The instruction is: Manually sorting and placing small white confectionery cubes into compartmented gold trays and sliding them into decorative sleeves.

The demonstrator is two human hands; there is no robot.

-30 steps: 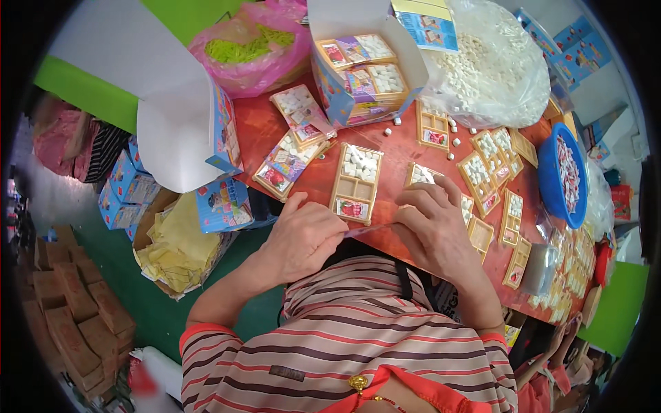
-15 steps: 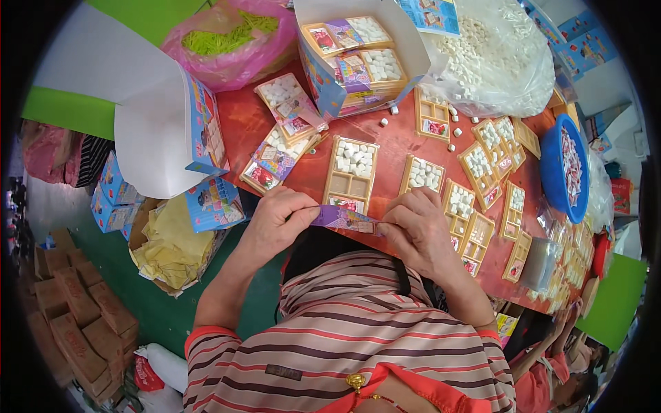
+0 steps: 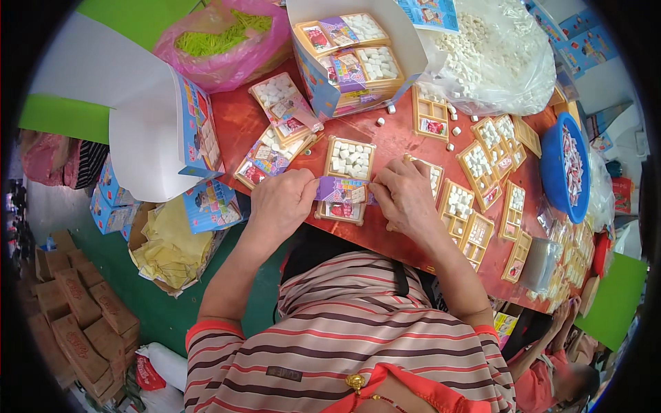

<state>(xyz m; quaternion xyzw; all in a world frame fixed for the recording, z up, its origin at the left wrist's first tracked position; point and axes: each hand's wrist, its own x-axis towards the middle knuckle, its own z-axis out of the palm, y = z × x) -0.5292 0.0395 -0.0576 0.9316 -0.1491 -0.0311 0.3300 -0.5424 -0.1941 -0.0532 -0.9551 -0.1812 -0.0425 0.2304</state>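
Note:
A purple printed paper band is stretched between my two hands across the middle of a tan compartment tray. White cubes fill the tray's far part, and a small red-and-white packet lies in its near part. My left hand pinches the band's left end. My right hand closes on the right end, its fingertips partly hidden behind the knuckles. Left of the tray, a banded tray lies partly under another filled tray. A further tray with cubes is partly covered by my right hand.
An open carton of banded trays stands at the back, beside a pink bag of green strips. A clear bag of white cubes, a blue basin of small packets and several trays occupy the right. Another person is at lower right.
Both hands have moved away from me with the paper band. It now lies across the tray's middle, where before it was held at the tray's near end.

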